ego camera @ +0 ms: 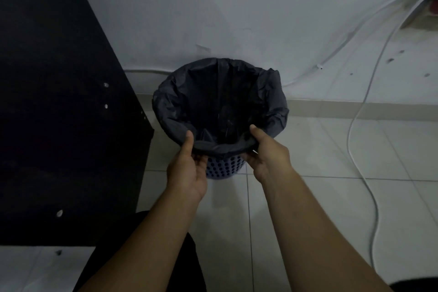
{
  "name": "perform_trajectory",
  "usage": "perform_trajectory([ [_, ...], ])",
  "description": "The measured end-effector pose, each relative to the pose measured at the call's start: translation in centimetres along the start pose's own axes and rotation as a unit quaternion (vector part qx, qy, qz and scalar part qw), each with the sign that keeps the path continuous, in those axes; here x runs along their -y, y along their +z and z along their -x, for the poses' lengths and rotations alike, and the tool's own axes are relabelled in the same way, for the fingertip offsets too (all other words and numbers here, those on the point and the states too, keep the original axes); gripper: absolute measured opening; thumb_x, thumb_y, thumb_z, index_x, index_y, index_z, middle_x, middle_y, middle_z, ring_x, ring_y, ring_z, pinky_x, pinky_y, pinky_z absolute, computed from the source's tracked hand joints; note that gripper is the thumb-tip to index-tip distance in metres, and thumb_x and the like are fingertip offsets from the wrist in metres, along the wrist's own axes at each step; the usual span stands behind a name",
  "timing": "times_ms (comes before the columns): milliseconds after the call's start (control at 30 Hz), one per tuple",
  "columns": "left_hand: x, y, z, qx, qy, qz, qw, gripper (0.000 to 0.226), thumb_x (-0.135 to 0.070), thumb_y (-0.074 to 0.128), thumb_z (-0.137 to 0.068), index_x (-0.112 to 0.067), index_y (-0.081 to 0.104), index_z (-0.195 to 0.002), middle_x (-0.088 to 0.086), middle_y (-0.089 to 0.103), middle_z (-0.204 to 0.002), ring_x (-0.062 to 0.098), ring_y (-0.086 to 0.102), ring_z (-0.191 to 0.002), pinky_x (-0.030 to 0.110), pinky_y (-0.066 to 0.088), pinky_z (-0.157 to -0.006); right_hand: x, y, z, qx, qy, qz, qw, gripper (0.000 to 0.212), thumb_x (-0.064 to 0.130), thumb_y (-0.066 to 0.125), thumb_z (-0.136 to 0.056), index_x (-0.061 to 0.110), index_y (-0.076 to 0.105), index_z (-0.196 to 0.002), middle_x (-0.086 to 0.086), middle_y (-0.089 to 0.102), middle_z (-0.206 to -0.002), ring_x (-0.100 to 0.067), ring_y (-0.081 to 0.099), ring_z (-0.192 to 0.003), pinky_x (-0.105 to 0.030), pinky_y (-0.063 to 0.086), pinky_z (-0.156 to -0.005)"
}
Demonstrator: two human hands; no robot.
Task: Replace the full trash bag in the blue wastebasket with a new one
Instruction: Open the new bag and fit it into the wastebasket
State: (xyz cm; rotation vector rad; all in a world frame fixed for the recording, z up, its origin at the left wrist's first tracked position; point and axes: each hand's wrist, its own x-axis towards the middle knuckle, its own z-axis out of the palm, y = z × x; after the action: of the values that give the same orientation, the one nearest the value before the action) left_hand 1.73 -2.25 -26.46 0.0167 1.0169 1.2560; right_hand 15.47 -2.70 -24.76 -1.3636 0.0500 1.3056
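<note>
One wastebasket (225,168), one bag (213,102) — two hands (187,170) (270,156)

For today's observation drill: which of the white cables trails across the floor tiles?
The right-hand cable, snaking down over the tiles toward the camera; the other cable stays on the wall, clipped, running toward the wastebasket.

Dark cabinet panel (59,114) along the tiled floor's (308,199) left edge; white cable (348,142) snaking down the right, white wall (237,7) behind

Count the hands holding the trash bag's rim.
2. The left hand grips the near-left rim of the black trash bag; the right hand grips the near-right rim, above the blue wastebasket. No other hand shows.
</note>
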Motion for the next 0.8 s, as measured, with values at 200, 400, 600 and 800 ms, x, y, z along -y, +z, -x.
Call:
perform_trajectory([
  [200,1.0,-0.4,0.3,0.022,-0.024,-0.088,0.996,0.038,-0.03,0.068,-0.09,-0.012,0.063,-0.124,0.007,0.07,-0.118,0.02,0.065,-0.111,0.03,0.055,-0.083,-0.1,0.3,-0.4,0.058,0.055,0.016,0.997,0.028,0.023,0.074,-0.086,0.007,0.064,-0.107,-0.012,0.073,-0.094,-0.027,0.07,-0.086,-0.046,0.061,-0.075],
  [400,0.6,-0.4,-0.8,0.016,-0.018,-0.055,0.998,0.039,-0.023,0.065,-0.093,-0.009,0.06,-0.129,0.01,0.067,-0.125,0.022,0.064,-0.114,0.036,0.052,-0.098,0.2,-0.2,-0.9,0.049,0.011,0.049,0.998,0.033,0.022,0.079,-0.081,0.007,0.067,-0.107,-0.008,0.075,-0.094,-0.021,0.071,-0.078,-0.042,0.062,-0.077],
  [600,-1.2,-0.4,-1.6,-0.017,0.027,0.007,0.999,0.043,-0.033,0.067,-0.09,-0.009,0.062,-0.125,0.008,0.066,-0.126,0.018,0.066,-0.108,0.031,0.055,-0.091,-0.4,0.4,-1.1,0.07,0.005,0.013,0.997,0.028,0.018,0.071,-0.088,0.005,0.064,-0.111,-0.013,0.073,-0.102,-0.03,0.072,-0.088,-0.043,0.062,-0.071],
  [800,0.4,-0.1,-0.9,-0.023,0.005,-0.031,0.999,0.044,-0.033,0.069,-0.088,-0.01,0.061,-0.125,0.006,0.067,-0.119,0.016,0.065,-0.101,0.026,0.054,-0.075,-0.3,0.6,-1.3,0.111,0.044,0.058,0.991,0.022,0.025,0.067,-0.091,0.011,0.063,-0.106,-0.013,0.073,-0.101,-0.032,0.071,-0.091,-0.047,0.058,-0.085],
])
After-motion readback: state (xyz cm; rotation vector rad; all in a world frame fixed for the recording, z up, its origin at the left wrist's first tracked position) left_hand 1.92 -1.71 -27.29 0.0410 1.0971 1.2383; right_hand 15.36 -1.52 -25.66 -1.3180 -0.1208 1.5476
